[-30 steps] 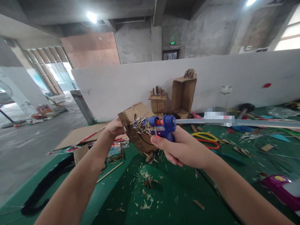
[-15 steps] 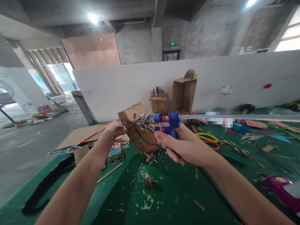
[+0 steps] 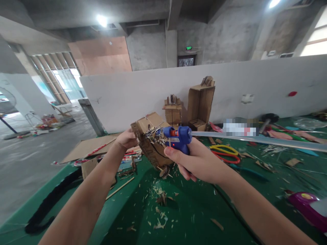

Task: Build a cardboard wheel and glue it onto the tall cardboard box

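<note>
My right hand is wrapped round a blue hot glue gun with a small red light lit on its side. A long clear glue stick juts out of its back to the right. Wood shavings and scraps cling round the gun's front, hiding the nozzle, which is close to a cardboard box. My left hand grips that box at its left edge, its fingers partly hidden behind it. The box is tilted, with a small layered cardboard piece at its lower end.
Behind stand a tall open cardboard box and a smaller cardboard stand against a white partition. Yellow- and red-handled tools lie to the right. Shavings and a cardboard scrap litter the green table.
My right hand and the glue gun have shifted slightly left and down, and the glue stick now slants downward to the right. The held box has moved a little to the right.
</note>
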Demonstrator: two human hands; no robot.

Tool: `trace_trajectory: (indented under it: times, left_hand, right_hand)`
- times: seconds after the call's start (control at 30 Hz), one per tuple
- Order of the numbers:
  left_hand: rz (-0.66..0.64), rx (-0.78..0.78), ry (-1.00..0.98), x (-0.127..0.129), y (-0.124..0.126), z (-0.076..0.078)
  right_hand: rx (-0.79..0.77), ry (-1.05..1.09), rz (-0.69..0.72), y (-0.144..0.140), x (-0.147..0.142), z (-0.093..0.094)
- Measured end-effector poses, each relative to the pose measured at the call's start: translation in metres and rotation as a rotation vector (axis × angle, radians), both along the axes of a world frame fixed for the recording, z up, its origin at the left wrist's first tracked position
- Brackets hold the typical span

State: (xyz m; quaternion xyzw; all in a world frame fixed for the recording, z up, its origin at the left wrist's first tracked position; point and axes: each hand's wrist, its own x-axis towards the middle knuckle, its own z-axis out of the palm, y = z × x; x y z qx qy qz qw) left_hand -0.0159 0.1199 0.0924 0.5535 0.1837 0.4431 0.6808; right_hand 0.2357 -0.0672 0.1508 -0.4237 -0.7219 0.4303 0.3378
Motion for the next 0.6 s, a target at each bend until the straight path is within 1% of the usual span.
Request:
trace_trajectory:
  times: [0.33, 0.47, 0.6]
  left_hand:
    - [0.008, 0.019, -0.016, 0.0012, -0.0061, 0.0023]
    - [0.010, 0.020, -0.006, 0.0004, -0.0069, 0.0019]
    - [0.014, 0.024, -0.005, 0.0004, -0.0073, 0.0024]
  right_hand:
    - [-0.068, 0.015, -0.001, -0.0016, 0.0032, 0.0021]
    - [-0.056, 0.002, 0.014, -0.0015, 0.0045, 0.0026]
    - [-0.022, 0.039, 0.004, 0.0009, 0.0033, 0.0010]
